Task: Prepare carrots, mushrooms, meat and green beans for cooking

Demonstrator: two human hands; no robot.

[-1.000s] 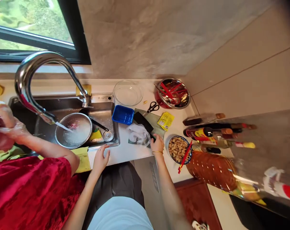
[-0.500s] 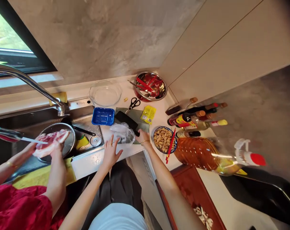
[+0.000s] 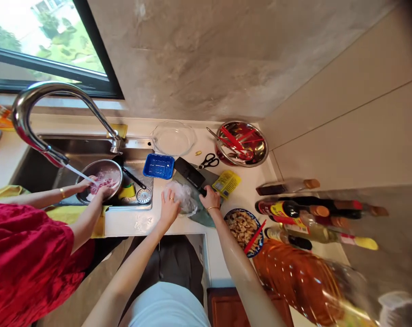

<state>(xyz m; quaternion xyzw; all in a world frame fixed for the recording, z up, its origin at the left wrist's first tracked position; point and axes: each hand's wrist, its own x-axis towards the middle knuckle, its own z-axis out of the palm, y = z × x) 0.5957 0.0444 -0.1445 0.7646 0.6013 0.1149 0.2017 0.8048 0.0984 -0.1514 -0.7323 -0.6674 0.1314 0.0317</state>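
My right hand (image 3: 210, 199) is closed round the handle of a black cleaver (image 3: 189, 173), whose broad blade points up and left over a greenish board (image 3: 206, 218). My left hand (image 3: 170, 206) touches the left side of a crumpled clear plastic bag (image 3: 183, 196), its fingers spread. A blue tray (image 3: 158, 166) lies just above the bag. Black-handled scissors (image 3: 209, 161) and a yellow packet (image 3: 226, 183) lie beyond and beside the cleaver. Close to my right wrist stands a patterned bowl of cut food (image 3: 243, 229) with red chopsticks across its rim.
At left, another person's hands (image 3: 98, 187) hold meat in a pot (image 3: 119, 170) under the running faucet (image 3: 62, 88). A steel bowl (image 3: 265, 145), glass dish (image 3: 173, 138), sauce bottles (image 3: 280, 209) and large oil bottle (image 3: 294, 277) stand around.
The view has shifted left. My left hand has come down onto the plastic bag. The cleaver has lifted or turned slightly in my right hand. The other person's meat has moved down into the pot.
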